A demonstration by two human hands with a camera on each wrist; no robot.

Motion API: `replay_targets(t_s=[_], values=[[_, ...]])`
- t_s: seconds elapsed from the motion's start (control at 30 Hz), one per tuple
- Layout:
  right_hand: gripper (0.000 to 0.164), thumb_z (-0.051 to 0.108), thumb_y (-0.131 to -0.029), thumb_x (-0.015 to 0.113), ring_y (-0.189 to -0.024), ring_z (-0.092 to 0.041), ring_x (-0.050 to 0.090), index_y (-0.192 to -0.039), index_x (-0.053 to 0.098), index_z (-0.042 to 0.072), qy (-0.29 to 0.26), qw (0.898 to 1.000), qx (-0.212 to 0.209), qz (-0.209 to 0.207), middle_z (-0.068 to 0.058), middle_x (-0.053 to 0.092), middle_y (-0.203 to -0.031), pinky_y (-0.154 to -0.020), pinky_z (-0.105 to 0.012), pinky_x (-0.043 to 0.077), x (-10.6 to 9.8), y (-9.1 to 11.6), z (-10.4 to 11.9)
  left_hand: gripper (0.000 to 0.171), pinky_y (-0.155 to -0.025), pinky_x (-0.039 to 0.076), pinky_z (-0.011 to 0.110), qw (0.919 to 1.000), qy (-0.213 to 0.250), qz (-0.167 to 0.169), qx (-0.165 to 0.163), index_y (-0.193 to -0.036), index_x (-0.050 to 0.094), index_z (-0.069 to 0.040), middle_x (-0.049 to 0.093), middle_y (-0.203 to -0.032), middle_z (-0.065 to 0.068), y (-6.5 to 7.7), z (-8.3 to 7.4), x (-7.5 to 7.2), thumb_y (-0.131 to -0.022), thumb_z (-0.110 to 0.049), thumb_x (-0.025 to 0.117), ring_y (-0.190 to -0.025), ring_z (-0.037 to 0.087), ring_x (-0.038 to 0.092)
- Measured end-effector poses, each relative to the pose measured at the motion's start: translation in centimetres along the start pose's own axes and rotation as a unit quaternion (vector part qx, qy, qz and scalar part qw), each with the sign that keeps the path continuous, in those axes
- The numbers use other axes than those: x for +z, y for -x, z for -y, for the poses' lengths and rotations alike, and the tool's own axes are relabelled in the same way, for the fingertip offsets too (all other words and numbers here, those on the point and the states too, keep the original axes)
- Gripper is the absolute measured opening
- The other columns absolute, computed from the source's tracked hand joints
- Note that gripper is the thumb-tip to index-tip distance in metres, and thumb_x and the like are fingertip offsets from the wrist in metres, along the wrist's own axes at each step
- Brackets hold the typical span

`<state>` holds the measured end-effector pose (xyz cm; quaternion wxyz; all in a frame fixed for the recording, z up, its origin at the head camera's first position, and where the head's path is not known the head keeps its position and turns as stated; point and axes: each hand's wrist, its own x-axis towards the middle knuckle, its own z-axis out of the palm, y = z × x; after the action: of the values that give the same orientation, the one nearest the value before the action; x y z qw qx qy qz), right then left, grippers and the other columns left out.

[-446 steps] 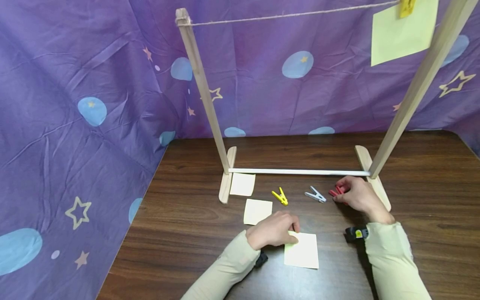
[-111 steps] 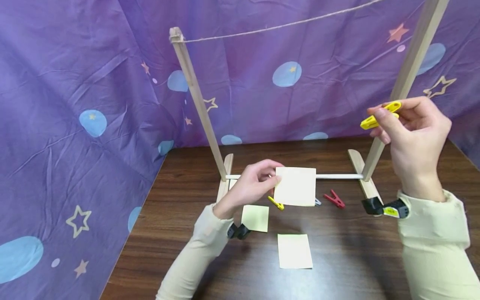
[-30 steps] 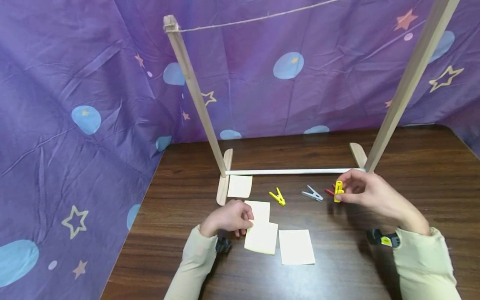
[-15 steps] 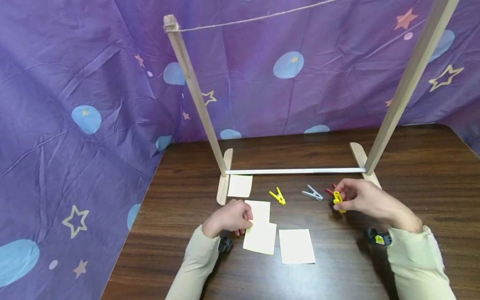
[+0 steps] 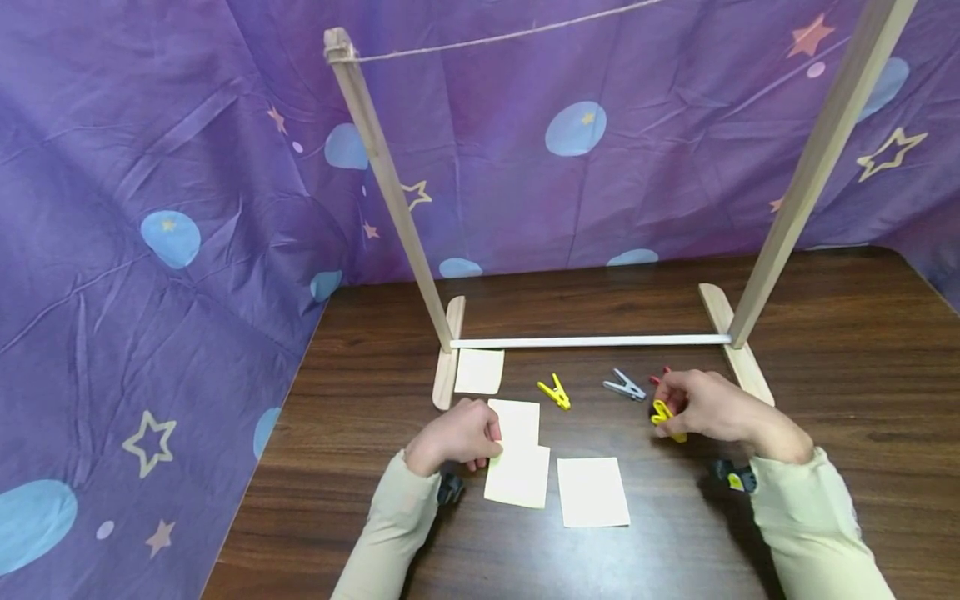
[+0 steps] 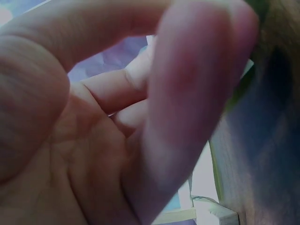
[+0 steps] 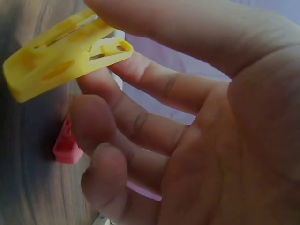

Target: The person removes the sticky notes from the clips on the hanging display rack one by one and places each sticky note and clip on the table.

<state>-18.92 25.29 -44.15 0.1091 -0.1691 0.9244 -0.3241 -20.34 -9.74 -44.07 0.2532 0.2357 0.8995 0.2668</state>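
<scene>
In the head view my left hand [image 5: 453, 435] pinches the upper left corner of a pale yellow paper square [image 5: 517, 479], low over the table. That square overlaps the lower edge of another paper [image 5: 516, 419]. My right hand [image 5: 708, 406] holds a yellow clothespin [image 5: 670, 422] between thumb and fingertips, just above the tabletop at the right. A red clothespin [image 7: 68, 145] lies beyond it, partly hidden by the hand in the head view. The right wrist view shows the held clothespin tilted. Fingers fill the left wrist view, and the held paper is hardly visible there.
A wooden frame [image 5: 390, 187] with a string [image 5: 502, 37] stands behind. In front of its white crossbar [image 5: 592, 342] lie a second yellow clothespin [image 5: 555, 392] and a grey one [image 5: 625, 385]. More paper squares lie at the frame's left foot [image 5: 480, 372] and centre front [image 5: 594, 492].
Earlier a paper hung clipped on the string; later both hands held paper and yellow clothespin raised. Both have come down to the table. Lately the right hand moved slightly left and nearer; the left barely moved.
</scene>
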Motion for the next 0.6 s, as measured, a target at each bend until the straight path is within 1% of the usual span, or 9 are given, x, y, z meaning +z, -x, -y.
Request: replay_targets(t_s=[0.07, 0.17, 0.27, 0.43, 0.6], values=[[0.031, 0.022, -0.064, 0.085, -0.064, -0.003, 0.049, -0.081, 0.061, 0.011, 0.008, 1.000, 0.003, 0.008, 0.007, 0.059, -0.071, -0.058, -0.021, 0.039, 0.2, -0.1, 0.2, 0.012, -0.041, 0.048, 0.021, 0.9999, -0.015, -0.007, 0.005, -0.070, 0.063, -0.007, 0.064, -0.054, 0.007, 0.0, 0.0, 0.0, -0.081, -0.001, 0.063, -0.040, 0.010, 0.056], [0.031, 0.024, -0.064, 0.085, -0.064, -0.005, 0.049, -0.079, 0.061, 0.012, 0.020, 1.000, 0.008, 0.015, 0.008, 0.059, -0.069, -0.059, -0.022, 0.038, 0.4, -0.1, 0.3, 0.011, -0.043, 0.044, 0.018, 0.9985, -0.049, -0.023, 0.014, -0.070, 0.065, -0.008, 0.060, -0.051, -0.001, -0.1, 0.1, 0.1, -0.080, -0.004, 0.065, -0.039, 0.005, 0.050], [0.031, 0.025, -0.064, 0.086, -0.063, -0.006, 0.049, -0.077, 0.060, 0.013, 0.031, 0.999, 0.009, 0.019, 0.007, 0.057, -0.068, -0.058, -0.023, 0.038, 0.6, -0.2, 0.4, 0.009, -0.046, 0.041, 0.017, 0.9963, -0.077, -0.033, 0.018, -0.069, 0.067, -0.010, 0.056, -0.053, -0.007, -0.1, 0.0, 0.0, -0.078, -0.007, 0.067, -0.042, 0.002, 0.046], [0.032, 0.025, -0.062, 0.087, -0.059, -0.008, 0.047, -0.076, 0.059, 0.014, 0.040, 0.999, 0.009, 0.023, 0.007, 0.055, -0.066, -0.054, -0.024, 0.037, 1.1, -0.4, 0.6, 0.007, -0.051, 0.040, 0.018, 0.9948, -0.097, -0.030, 0.011, -0.070, 0.068, -0.012, 0.054, -0.059, -0.009, -0.1, 0.0, 0.0, -0.076, -0.009, 0.067, -0.050, 0.004, 0.045], [0.032, 0.023, -0.061, 0.086, -0.057, -0.008, 0.047, -0.075, 0.059, 0.014, 0.041, 0.998, 0.014, 0.034, 0.008, 0.053, -0.063, -0.053, -0.025, 0.037, 1.6, -0.7, 0.9, 0.006, -0.052, 0.040, 0.018, 0.9943, -0.104, -0.024, 0.004, -0.069, 0.068, -0.013, 0.055, -0.060, -0.009, 0.0, 0.0, 0.1, -0.075, -0.010, 0.068, -0.053, 0.005, 0.045]])
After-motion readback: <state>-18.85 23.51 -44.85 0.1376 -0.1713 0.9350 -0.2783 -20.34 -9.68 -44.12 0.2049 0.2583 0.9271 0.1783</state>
